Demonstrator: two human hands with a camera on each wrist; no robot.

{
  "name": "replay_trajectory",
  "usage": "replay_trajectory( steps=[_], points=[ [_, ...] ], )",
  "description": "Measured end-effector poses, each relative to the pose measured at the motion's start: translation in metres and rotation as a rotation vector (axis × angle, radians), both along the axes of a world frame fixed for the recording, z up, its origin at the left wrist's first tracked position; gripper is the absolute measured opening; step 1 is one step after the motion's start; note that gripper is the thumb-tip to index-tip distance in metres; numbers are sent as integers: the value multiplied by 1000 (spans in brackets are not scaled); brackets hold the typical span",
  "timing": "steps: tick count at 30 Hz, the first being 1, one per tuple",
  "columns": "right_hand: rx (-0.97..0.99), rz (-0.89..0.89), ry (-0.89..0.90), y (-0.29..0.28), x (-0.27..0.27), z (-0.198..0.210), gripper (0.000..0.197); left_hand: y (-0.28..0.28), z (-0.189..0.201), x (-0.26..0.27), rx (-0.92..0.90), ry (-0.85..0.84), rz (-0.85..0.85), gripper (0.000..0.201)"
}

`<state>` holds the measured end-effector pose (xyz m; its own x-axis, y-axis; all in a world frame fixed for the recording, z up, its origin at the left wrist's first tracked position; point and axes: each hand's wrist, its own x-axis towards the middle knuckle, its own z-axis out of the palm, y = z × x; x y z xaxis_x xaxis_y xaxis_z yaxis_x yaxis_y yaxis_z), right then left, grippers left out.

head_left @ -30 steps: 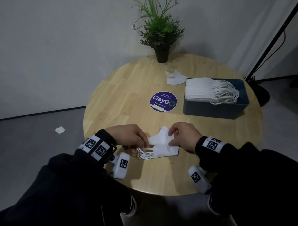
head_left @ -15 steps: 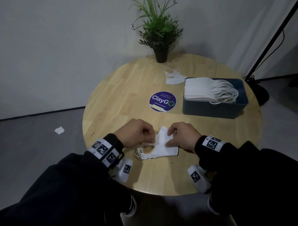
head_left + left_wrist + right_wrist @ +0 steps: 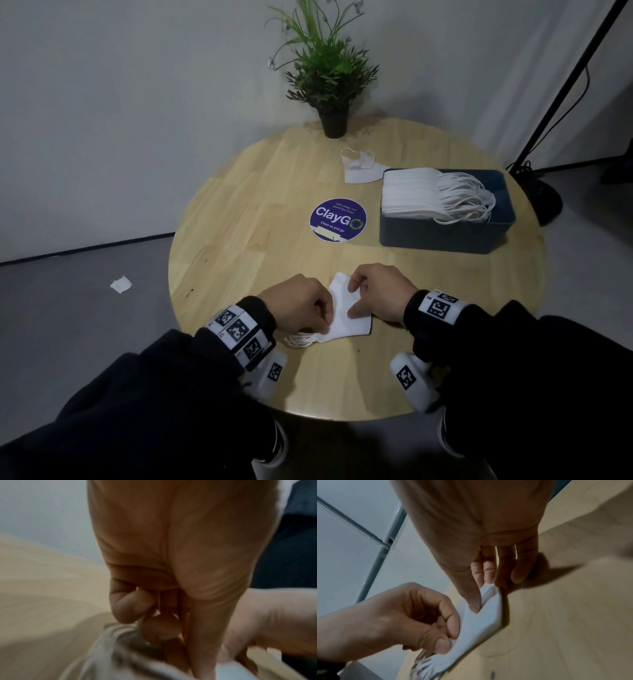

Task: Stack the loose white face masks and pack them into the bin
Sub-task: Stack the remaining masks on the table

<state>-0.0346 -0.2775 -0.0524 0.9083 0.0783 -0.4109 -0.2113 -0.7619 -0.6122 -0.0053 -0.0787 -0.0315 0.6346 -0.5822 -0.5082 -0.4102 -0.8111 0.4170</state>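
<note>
A small stack of white face masks (image 3: 346,318) lies near the table's front edge, its ear loops (image 3: 299,340) fanned out to the left. My left hand (image 3: 301,305) pinches the stack's left end (image 3: 457,642) with curled fingers. My right hand (image 3: 376,294) holds the right end, thumb (image 3: 474,601) on top and fingers tucked behind the far edge. A dark blue bin (image 3: 445,233) at the right holds a row of packed masks (image 3: 421,195). One loose mask (image 3: 361,168) lies behind the bin's left corner.
A potted plant (image 3: 329,78) stands at the table's far edge. A round purple ClayGo sticker (image 3: 338,219) marks the table's middle. A black stand (image 3: 548,113) rises at the right. A scrap of paper (image 3: 120,284) lies on the floor at the left.
My left hand slid right and closed in on the stack's left end, covering the loops more. The right hand stayed on the stack's right end.
</note>
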Motion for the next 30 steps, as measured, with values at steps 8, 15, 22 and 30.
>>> replay_trajectory(
  steps=[8, 15, 22, 30],
  points=[
    [191, -232, -143, 1, 7, 9, 22, -15, 41, 86, -332, -163, 319, 6],
    [482, -506, -443, -11, 23, 29, 14, -98, 22, 201, 6, -456, 52, 50],
    [574, -578, -435, -26, 41, 24, 8, -117, -2, 230, 111, -503, 14, 24],
    [637, -471, -164, -17, 34, 33, 18, -33, 16, 175, 2, -315, 324, 8]
  ],
)
